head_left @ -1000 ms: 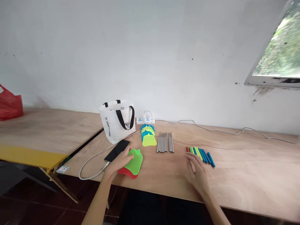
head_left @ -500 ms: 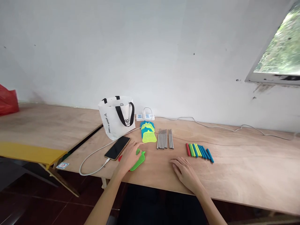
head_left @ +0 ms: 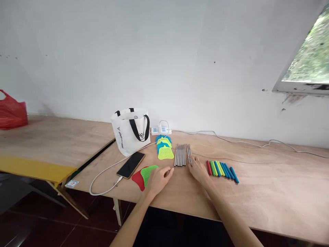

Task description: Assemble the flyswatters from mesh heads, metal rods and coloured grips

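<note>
My left hand (head_left: 158,179) lies low on the wooden table (head_left: 257,199), fingers loosely curled, touching the right edge of a green mesh swatter head (head_left: 148,172) that overlaps a red one (head_left: 137,179). My right hand (head_left: 198,169) reaches to the near ends of a row of grey metal rods (head_left: 181,155), fingertips at the rightmost rods; whether it grips one is hidden. Right of it lies a row of coloured handles (head_left: 222,169), red, green, yellow and blue. A stack of blue and yellow mesh heads (head_left: 164,148) sits behind.
A phone (head_left: 131,164) on a white cable lies left of the mesh heads. A white tote bag (head_left: 132,129) and a power strip (head_left: 160,130) stand near the wall. A second table (head_left: 46,144) with a red plastic bag (head_left: 11,111) is at left.
My left hand slid right, off the top of the green and red mesh heads to their right edge. My right hand moved forward from the bare table to the ends of the metal rods.
</note>
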`<state>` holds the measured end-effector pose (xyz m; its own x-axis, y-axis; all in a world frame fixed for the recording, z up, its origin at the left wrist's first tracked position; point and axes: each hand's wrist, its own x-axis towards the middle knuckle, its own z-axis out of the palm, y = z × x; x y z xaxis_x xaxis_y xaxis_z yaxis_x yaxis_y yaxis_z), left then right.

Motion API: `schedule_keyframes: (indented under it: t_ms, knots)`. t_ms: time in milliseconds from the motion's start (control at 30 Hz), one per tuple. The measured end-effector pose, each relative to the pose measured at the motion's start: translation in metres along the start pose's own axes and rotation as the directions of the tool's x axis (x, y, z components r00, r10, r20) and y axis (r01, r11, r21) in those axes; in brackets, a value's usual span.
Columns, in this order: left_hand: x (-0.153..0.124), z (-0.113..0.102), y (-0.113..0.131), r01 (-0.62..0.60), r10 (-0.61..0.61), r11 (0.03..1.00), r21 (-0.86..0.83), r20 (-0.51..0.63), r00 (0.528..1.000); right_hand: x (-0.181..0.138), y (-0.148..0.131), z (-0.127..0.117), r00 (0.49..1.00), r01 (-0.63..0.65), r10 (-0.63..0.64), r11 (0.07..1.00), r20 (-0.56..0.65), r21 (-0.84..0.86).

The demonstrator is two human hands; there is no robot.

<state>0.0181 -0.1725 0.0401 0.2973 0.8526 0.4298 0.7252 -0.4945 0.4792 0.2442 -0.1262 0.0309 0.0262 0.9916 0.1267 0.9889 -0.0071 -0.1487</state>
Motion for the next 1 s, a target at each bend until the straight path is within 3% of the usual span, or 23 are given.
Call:
schedule_keyframes:
  t_ms: [233,800,900,1000]
  knots:
    - [-0.001,0.017,0.018,0.007,-0.002,1.0,-0.016,0.27,0.963,0.003,-0.001,0.009,0.999,-0.044,0.043,0.997,-0.02,-0.063]
    - [0.001,0.014,0.015,0.064,-0.05,0.997,-0.047,0.256,0.965,-0.027,0.003,-0.004,0.997,0.041,-0.049,0.992,-0.061,-0.123]
    - [0.0,0.014,0.014,0.054,-0.035,0.996,-0.066,0.263,0.964,-0.053,0.01,0.001,0.994,0.057,-0.068,0.989,-0.08,-0.136]
    - [-0.001,0.014,0.013,0.051,-0.029,0.996,-0.076,0.272,0.962,-0.103,0.027,0.016,0.971,0.114,-0.148,0.977,-0.185,-0.182]
